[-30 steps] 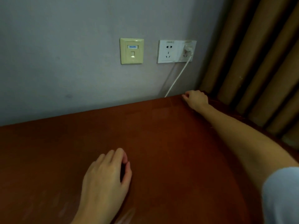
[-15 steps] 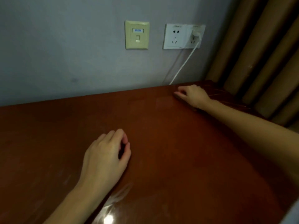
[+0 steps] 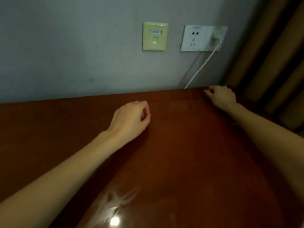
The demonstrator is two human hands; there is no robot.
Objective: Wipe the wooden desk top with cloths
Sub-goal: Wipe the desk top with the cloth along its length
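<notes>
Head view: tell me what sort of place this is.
Probably a hotel or dorm room: a wooden desk against a grey wall, a network port beside a power socket with a cable plugged in, brown curtains.

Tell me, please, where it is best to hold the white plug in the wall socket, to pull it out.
Probably pinch the plug by the two sides of its body, coming straight from the front. It stands out from the socket, so its sides look free. Avoid the cable, which slants down behind the desk.
</notes>
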